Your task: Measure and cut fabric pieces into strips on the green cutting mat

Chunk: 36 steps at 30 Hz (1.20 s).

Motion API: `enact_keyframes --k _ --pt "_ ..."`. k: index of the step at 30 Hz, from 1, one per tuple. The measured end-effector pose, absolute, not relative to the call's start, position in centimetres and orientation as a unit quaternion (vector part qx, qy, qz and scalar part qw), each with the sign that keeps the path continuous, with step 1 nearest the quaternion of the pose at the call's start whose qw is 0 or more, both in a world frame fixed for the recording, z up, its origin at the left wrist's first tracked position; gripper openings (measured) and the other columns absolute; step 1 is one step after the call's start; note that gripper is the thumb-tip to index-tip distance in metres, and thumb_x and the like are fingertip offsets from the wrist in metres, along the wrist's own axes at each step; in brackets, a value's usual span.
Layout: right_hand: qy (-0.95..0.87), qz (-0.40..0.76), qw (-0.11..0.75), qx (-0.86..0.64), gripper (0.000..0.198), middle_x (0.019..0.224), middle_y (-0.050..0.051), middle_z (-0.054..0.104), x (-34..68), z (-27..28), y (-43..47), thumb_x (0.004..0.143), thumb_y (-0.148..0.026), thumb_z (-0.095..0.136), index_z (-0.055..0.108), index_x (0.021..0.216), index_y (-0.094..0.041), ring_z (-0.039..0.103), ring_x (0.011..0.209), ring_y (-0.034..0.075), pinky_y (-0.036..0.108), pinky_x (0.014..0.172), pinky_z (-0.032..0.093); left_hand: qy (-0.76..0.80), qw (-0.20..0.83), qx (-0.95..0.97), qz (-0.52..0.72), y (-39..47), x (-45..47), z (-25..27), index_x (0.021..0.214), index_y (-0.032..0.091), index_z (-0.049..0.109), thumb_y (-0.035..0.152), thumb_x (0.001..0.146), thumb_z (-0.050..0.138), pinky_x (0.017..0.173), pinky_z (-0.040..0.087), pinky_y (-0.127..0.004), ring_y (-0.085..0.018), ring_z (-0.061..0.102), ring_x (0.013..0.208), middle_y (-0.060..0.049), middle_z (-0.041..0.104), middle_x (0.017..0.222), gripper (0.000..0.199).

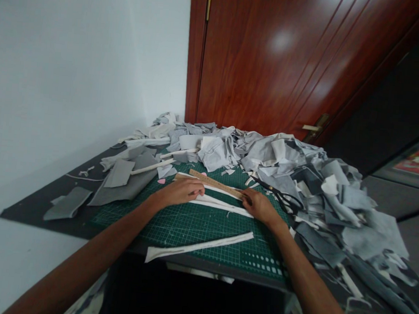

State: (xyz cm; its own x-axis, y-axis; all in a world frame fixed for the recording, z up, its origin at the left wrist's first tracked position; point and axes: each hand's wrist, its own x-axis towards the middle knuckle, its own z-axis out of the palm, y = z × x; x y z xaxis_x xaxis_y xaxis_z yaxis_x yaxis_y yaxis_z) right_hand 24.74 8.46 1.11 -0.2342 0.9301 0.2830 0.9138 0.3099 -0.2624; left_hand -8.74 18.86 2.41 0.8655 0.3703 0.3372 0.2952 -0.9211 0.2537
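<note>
The table (27, 208) is dark and carries everything, with a green cutting mat (197, 226) lying on its near middle. A heap of grey and white fabric scraps (267, 154) runs along the back of the table and down its right side.

Both hands are over the mat, set apart, 1 toward each end of the same group of pale strips. The left hand (182, 191) has its fingers curled in narrowly by the strips' left part; I cannot tell whether it grips. The right hand (258, 206) is bent in at their right ends, close against the ruler's end; its fingertips are hidden, so its hold cannot be told either.

The white strips (223, 206) lie roughly crosswise on the mat between the hands. 1 more loose strip (200, 247) lies apart, nearer the front edge. Black scissors (285, 197) rest to the right of the right hand, and a wooden ruler (214, 182) lies slanted just behind the strips. The smallest item is a pink piece (161, 181) left of the ruler.

The step in hand looks like straightening or aligning the strips. The next move seems to call for level ends, light tension and a steady ruler.
</note>
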Motion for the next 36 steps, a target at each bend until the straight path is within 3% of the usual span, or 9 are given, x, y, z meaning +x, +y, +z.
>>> enact_keyframes --k 5,9,14,17,20,25,31,36 --pt "-0.784 0.027 0.276 -0.555 0.023 0.1 0.009 0.072 25.4 1.0 8.5 0.097 -0.018 0.052 0.072 0.107 -0.018 0.068 0.09 0.021 0.032 0.085 0.052 0.171 0.095 0.96 0.2 18.4 -8.8 2.9 0.103 0.024 0.073 0.025 0.102 0.051 0.076 0.045 -0.026 -0.017 0.068 0.084 -0.001 0.075 0.096 0.022" --pt "-0.796 0.06 0.32 -0.51 0.026 0.097 0.008 0.071 25.2 1.7 8.2 0.101 -0.024 0.052 0.074 0.113 -0.019 0.066 0.089 0.021 0.033 0.084 0.053 0.183 0.079 0.953 0.227 18.5 -9.3 3.3 0.081 0.023 0.073 0.03 0.099 0.055 0.069 0.042 -0.026 -0.017 0.067 0.071 0.0 0.073 0.075 0.027" --pt "-0.82 0.102 0.285 -0.486 0.034 0.097 0.008 0.07 24.0 2.6 7.2 0.103 -0.026 0.052 0.072 0.13 -0.019 0.065 0.084 0.019 0.031 0.079 0.053 0.253 0.063 0.911 0.32 19.2 -11.3 4.0 0.072 0.02 0.067 0.034 0.106 0.041 0.059 0.038 -0.024 -0.013 0.058 0.054 0.0 0.068 0.061 0.045" --pt "-0.817 0.091 0.29 -0.49 0.033 0.102 0.009 0.071 23.2 2.7 6.7 0.103 -0.027 0.053 0.074 0.127 -0.02 0.068 0.089 0.02 0.032 0.083 0.054 0.279 0.058 0.89 0.356 19.4 -12.2 4.5 0.071 0.019 0.065 0.034 0.109 0.033 0.057 0.037 -0.024 -0.011 0.055 0.05 0.001 0.064 0.056 0.051" --pt "-0.817 0.084 0.289 -0.492 0.029 0.109 0.009 0.073 22.6 2.8 6.1 0.102 -0.025 0.054 0.076 0.121 -0.023 0.071 0.094 0.021 0.033 0.088 0.056 0.265 0.052 0.9 0.341 19.2 -12.2 4.6 0.072 0.019 0.067 0.035 0.107 0.039 0.056 0.035 -0.025 -0.012 0.053 0.049 0.002 0.061 0.053 0.047" --pt "-0.822 0.07 0.244 -0.51 0.031 0.109 0.008 0.074 21.9 2.8 5.4 0.102 -0.024 0.054 0.075 0.124 -0.026 0.072 0.091 0.021 0.033 0.086 0.056 0.181 0.049 0.952 0.242 18.4 -10.6 4.2 0.076 0.021 0.071 0.038 0.104 0.051 0.065 0.04 -0.026 -0.015 0.064 0.066 -0.001 0.071 0.07 0.039" --pt "-0.814 0.044 0.256 -0.52 0.029 0.109 0.009 0.075 21.4 2.1 5.8 0.102 -0.024 0.055 0.076 0.122 -0.025 0.071 0.096 0.022 0.034 0.09 0.056 0.145 0.036 0.963 0.224 18.2 -9.4 3.3 0.116 0.026 0.074 0.044 0.108 0.05 0.087 0.048 -0.028 -0.02 0.071 0.1 -0.005 0.076 0.111 0.031" --pt "-0.814 0.039 0.261 -0.518 0.028 0.107 0.008 0.075 21.0 2.3 5.8 0.103 -0.027 0.054 0.077 0.119 -0.025 0.071 0.097 0.022 0.035 0.092 0.055 0.118 0.032 0.968 0.219 18.1 -9.2 3.3 0.114 0.026 0.074 0.041 0.108 0.051 0.092 0.05 -0.029 -0.021 0.07 0.103 -0.006 0.072 0.112 0.028"
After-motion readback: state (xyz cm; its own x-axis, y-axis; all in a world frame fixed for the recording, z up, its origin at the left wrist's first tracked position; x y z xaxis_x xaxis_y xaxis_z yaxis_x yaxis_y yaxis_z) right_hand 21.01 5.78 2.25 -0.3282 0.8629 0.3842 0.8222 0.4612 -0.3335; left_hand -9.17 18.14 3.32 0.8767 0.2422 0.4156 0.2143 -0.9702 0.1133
